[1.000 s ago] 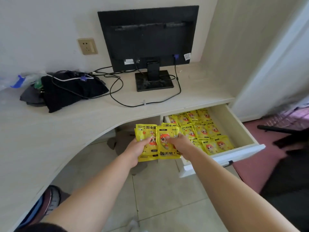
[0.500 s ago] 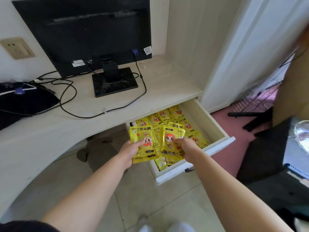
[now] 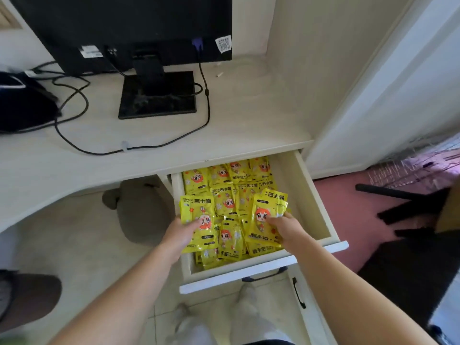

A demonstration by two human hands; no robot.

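Left packet (image 3: 196, 207) is pinched in my left hand (image 3: 180, 232) and the right packet (image 3: 263, 215) is gripped in my right hand (image 3: 286, 227), both hanging just above the front half of the open drawer (image 3: 321, 210). Each one sticks out past my fingers, away from me, long axis running front to back of the drawer like the rows (image 3: 224, 178) lying in it. The left one overhangs the drawer's left wall while the right one is well inside, so I reckon the right one's the easier drop.

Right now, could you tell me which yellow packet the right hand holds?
The raised packet at the drawer's right side; the other packets lie in the pile or in the left hand.
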